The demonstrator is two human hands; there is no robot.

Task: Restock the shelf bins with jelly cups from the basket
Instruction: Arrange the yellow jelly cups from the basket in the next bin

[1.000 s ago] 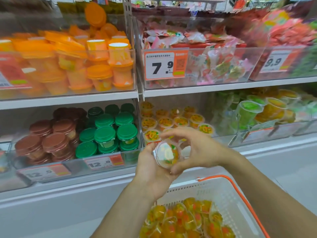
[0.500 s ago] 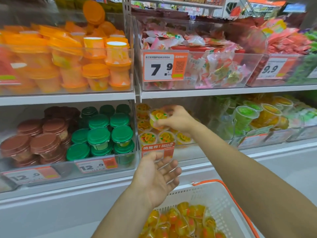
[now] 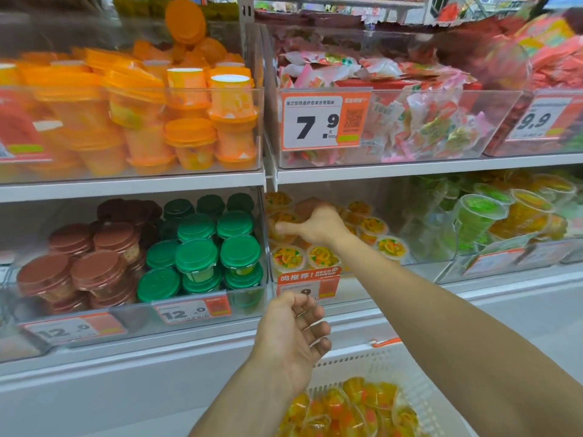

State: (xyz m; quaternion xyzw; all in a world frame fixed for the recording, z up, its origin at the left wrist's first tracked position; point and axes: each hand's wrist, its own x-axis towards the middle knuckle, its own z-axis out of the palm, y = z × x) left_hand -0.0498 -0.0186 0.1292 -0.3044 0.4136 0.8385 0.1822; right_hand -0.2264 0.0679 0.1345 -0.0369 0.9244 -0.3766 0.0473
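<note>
The small round clear jelly cup with yellow fruit sits deep in the clear plastic shelf bin, lid up, no long side. The right hand curls over it, though whether it grips is unclear. The left hand hangs loose and holds nothing, nearest the white basket with orange rim of cups below.

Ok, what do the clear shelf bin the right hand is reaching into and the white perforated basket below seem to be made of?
The clear shelf bin looks like rigid transparent plastic, probably acrylic: glossy, and the jelly cups show through its walls. The white perforated basket looks like moulded matte plastic, going by its regular holes and the orange handle. The right hand is inside the bin.
</note>
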